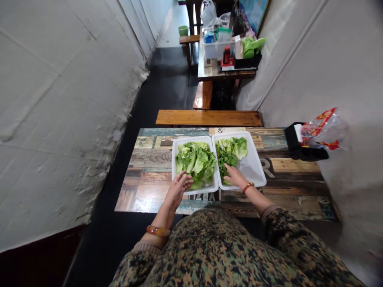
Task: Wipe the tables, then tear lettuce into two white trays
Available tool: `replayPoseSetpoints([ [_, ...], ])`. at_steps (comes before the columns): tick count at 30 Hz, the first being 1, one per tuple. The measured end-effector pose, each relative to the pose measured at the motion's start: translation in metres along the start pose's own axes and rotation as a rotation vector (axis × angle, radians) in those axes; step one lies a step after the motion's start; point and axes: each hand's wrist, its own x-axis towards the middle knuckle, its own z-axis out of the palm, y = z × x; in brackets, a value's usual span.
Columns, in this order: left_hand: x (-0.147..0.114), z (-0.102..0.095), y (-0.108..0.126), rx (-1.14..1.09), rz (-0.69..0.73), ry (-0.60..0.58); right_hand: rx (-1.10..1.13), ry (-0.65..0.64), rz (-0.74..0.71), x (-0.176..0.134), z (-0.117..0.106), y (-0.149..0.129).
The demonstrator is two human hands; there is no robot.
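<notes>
Two white plastic trays stand side by side on the patterned table. The left tray (174, 147) is heaped with lettuce leaves (196, 161). In the right tray (254, 171), more greens (229, 153) lie along the left and far side, and its right part shows bare plastic. My left hand (180, 184) hovers at the near left edge of the left tray, fingers spread, holding nothing. My right hand (234, 175) reaches over the near part of the right tray, its fingers apart at the dark green leaves. Whether those fingertips touch the leaves I cannot tell.
The table (149, 167) has a black holder (295, 141) with a plastic bag (324, 129) at its right end, by the wall. A wooden bench (209, 117) runs behind it. Farther back, another table (209, 72) carries a white bin (214, 50) and a dark bottle (226, 56).
</notes>
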Motion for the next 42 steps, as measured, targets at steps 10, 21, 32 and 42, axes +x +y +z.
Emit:
replayPoseSetpoints([
  [10,0.002,-0.03,0.023,-0.102,0.093,0.124,-0.053,-0.031,-0.036,-0.004,0.01,-0.007],
  [21,-0.003,-0.044,0.01,-0.117,0.069,0.123,0.248,-0.011,-0.387,-0.011,0.013,-0.095],
  [32,-0.009,-0.056,0.008,-0.127,0.088,0.123,-0.03,-0.05,-0.267,-0.006,0.075,-0.15],
  [42,-0.008,-0.061,0.012,-0.097,0.088,0.133,0.736,0.013,-0.141,0.007,0.034,-0.135],
])
